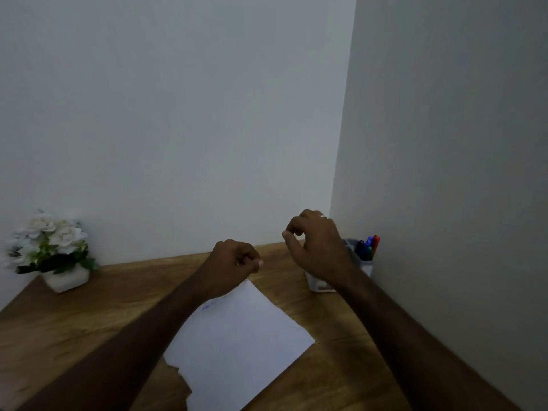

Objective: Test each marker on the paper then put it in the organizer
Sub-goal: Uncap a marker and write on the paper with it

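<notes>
Wooden desk (89, 327) fills the lower part of the head view, pushed into a corner of pale walls, and a white sheet of paper (237, 345) lies on it, turned at an angle, with a faint blue scribble near its far left edge and a ragged tear along its near left edge. Over the paper's far corner hovers the left hand (234, 262), its fingers curled into a loose fist; nothing can be seen in its grip. Beyond the paper and to its right hangs the right hand (318, 247), raised above the desk with fingers bent and thumb apart from them, holding nothing visible. Just behind that hand, right of the paper and against the side wall, stands a grey organizer (366, 266), partly hidden by the right wrist. Markers (367, 247) stand upright in it, with black, blue, green and red caps showing above the rim. Far left of the paper, by the back wall, sits a white pot of white flowers (53, 247).
</notes>
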The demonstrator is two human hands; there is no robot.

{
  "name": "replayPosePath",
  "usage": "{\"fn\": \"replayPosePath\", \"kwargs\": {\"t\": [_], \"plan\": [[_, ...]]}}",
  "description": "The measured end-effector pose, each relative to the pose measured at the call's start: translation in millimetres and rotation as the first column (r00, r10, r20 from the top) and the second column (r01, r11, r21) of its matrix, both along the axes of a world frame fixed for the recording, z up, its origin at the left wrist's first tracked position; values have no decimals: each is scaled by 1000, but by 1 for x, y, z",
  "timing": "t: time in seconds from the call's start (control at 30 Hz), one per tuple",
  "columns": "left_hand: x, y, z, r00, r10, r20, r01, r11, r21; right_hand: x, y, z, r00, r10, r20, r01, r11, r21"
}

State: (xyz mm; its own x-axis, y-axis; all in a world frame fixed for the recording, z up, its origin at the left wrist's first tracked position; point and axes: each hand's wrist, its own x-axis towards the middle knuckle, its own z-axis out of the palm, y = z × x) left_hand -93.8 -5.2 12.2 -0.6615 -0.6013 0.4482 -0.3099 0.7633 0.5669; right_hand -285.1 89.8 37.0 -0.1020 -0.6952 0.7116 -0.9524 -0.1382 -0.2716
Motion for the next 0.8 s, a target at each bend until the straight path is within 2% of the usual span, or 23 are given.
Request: {"fn": "replayPosePath", "kwargs": {"t": [0.2, 0.37, 0.47, 0.6, 0.7, 0.8], "plan": [[55, 5, -29, 997, 74, 33, -75, 996, 41, 48, -12, -48, 986, 166, 0, -164, 974, 158], [99, 15, -52, 975, 204, 87, -209, 977, 51, 63, -18, -90, 980, 187, 70, -198, 955, 220], [114, 21, -71, 943, 297, 151, -312, 946, 88, 66, -17, -103, 982, 181, 54, -189, 929, 320], [118, 32, -86, 903, 337, 267, -351, 936, 6, 70, -12, -103, 978, 206, 5, -191, 895, 402], [116, 31, -84, 866, 350, 356, -342, 936, -87, 74, -11, -100, 988, 156, -10, -136, 892, 431], [112, 28, -85, 866, 362, 346, -337, 932, -133, 72, -14, -100, 998, 64, -12, -52, 893, 447]]}}
